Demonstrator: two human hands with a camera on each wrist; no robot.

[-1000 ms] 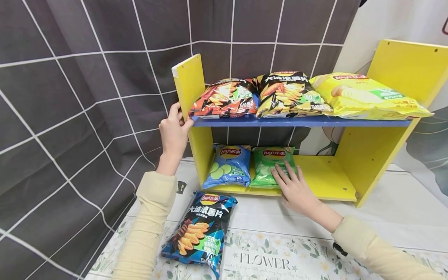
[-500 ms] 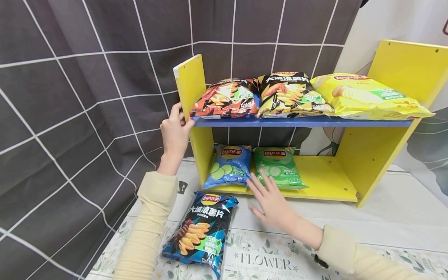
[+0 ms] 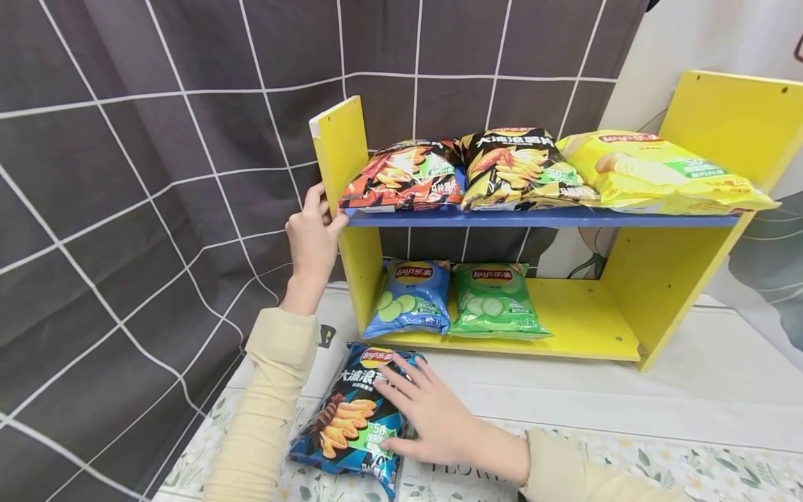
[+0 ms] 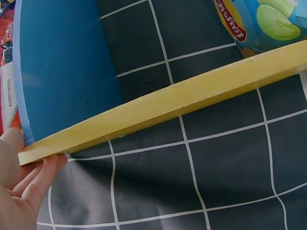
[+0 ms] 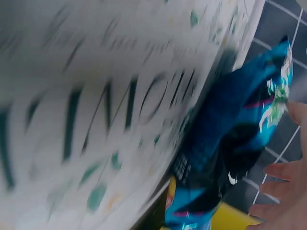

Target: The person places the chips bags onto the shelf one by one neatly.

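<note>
My left hand (image 3: 313,236) grips the front edge of the yellow side panel (image 3: 359,279) of a small shelf, at the level of its blue middle board (image 3: 539,218). In the left wrist view, thumb and fingers (image 4: 45,177) pinch that panel from both sides. Over the right part of a black-and-blue bag of chips (image 3: 351,411), my right hand (image 3: 439,415) is spread, fingers apart. This bag lies face up on the tablecloth in front of the shelf. In the right wrist view the fingers are close beside the bag (image 5: 230,134).
On the bottom board stand a blue chip bag (image 3: 410,296) and a green one (image 3: 495,300), with bare yellow board (image 3: 580,314) to their right. Red (image 3: 408,178), black-and-gold (image 3: 517,171) and yellow (image 3: 652,171) bags lie on the blue board. A dark checked curtain (image 3: 188,153) hangs behind.
My right hand has left the green bag and moved left and toward me, over the black-and-blue bag. The green bag's lower right corner now shows. My left hand stays put.
</note>
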